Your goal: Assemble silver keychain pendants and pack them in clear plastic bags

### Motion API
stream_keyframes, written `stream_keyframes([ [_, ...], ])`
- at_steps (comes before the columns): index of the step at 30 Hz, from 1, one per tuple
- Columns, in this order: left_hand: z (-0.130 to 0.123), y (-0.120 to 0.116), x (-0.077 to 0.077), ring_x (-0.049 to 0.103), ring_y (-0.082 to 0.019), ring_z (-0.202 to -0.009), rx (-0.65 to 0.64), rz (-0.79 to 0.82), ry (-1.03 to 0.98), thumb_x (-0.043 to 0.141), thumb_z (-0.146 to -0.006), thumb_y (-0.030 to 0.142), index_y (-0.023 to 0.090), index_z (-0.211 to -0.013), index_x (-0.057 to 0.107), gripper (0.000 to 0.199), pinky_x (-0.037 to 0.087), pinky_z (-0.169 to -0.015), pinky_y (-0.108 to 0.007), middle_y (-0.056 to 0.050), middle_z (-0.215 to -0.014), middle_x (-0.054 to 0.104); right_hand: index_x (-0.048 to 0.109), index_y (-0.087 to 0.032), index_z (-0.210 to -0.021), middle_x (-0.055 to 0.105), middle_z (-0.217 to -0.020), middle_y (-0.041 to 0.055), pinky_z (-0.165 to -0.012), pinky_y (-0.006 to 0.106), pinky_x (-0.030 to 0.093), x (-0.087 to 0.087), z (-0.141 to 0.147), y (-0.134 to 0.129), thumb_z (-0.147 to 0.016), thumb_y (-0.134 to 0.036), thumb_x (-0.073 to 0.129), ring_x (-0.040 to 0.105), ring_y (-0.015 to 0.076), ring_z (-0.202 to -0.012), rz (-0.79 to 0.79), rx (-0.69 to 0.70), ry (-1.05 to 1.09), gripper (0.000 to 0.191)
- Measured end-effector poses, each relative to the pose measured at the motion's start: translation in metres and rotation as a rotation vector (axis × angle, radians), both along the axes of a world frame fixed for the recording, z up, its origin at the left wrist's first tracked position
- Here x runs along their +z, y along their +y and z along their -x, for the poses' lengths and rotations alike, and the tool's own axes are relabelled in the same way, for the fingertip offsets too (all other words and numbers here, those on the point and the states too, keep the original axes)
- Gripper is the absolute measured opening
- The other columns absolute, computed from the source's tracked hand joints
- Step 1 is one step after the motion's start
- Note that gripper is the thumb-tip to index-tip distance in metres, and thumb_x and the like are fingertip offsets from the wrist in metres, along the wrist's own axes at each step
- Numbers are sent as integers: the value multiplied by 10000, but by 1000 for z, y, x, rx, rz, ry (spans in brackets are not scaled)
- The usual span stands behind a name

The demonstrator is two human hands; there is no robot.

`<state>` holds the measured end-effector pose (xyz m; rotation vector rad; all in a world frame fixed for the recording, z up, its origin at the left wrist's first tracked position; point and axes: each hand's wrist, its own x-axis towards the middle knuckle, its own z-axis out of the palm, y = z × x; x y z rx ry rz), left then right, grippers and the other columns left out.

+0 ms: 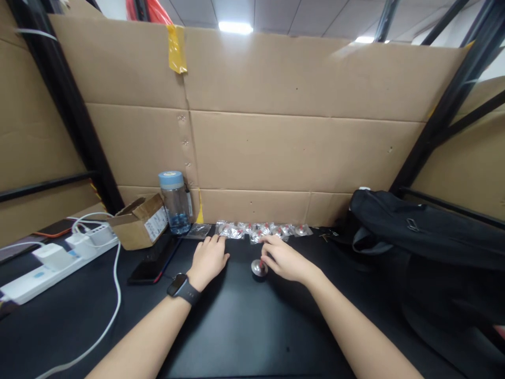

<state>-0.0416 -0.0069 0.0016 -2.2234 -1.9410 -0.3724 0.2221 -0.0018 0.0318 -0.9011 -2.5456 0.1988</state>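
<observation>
A small shiny silver disc with a red stem (257, 270), shaped like a spinning top, is at the middle of the black table. My right hand (282, 258) is over its right side, with thumb and fingertips closed at the red stem. My left hand (209, 258), in a dark wristwatch (183, 288), lies palm down on the table, its fingers stretched forward and holding nothing. Beyond both hands, several clear plastic packets (262, 230) with silver and red pieces inside lie in a row. A flat clear bag (198, 231) lies to their left.
On the left are a white power strip (59, 269) with chargers and cables, an opened cardboard box (138, 223), a dark phone (152, 263) and a blue-lidded bottle (175, 205). A black backpack (426, 237) fills the right. Cardboard panels (276, 152) wall off the back.
</observation>
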Motion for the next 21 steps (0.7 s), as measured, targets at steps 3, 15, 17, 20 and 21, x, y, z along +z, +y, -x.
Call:
stream_keyframes([
  [3,1,5,-4,602,-337,-1081,21,16,23,597,-917,285,148,-1141,671,273,450,-876,-410,-167,-1128,680,654,-186,-863,631,-1200,104,-1001,359,477,-2,-2,4,-983,-249,545,596,236,-1138,77,36,-29,174],
  [15,16,27,-13,688,-268,-959,-85,78,-96,543,-918,162,190,-937,716,176,441,-797,-329,-117,-970,748,695,-188,-1140,697,-1104,81,-813,294,489,-3,-74,38,-598,-249,899,658,239,-933,365,-355,-175,582],
  [17,15,25,-14,681,-267,-942,-89,81,-96,527,-920,154,187,-883,702,182,428,-788,-332,-121,-953,736,702,-197,-1132,703,-1066,57,-776,267,484,-6,-73,40,-580,-214,900,659,213,-885,399,-344,-162,586],
  [20,13,20,-12,661,-273,-958,-105,76,-102,513,-936,180,194,-871,676,175,407,-803,-349,-119,-969,721,718,-210,-1082,700,-994,33,-732,247,467,-8,-67,40,-600,-171,863,646,185,-822,390,-347,-187,505],
  [21,12,18,-11,655,-272,-971,-114,74,-106,506,-944,190,202,-888,666,170,401,-816,-353,-110,-981,720,722,-212,-1063,695,-975,30,-726,245,463,-8,-64,39,-611,-160,843,641,180,-809,379,-350,-204,471],
])
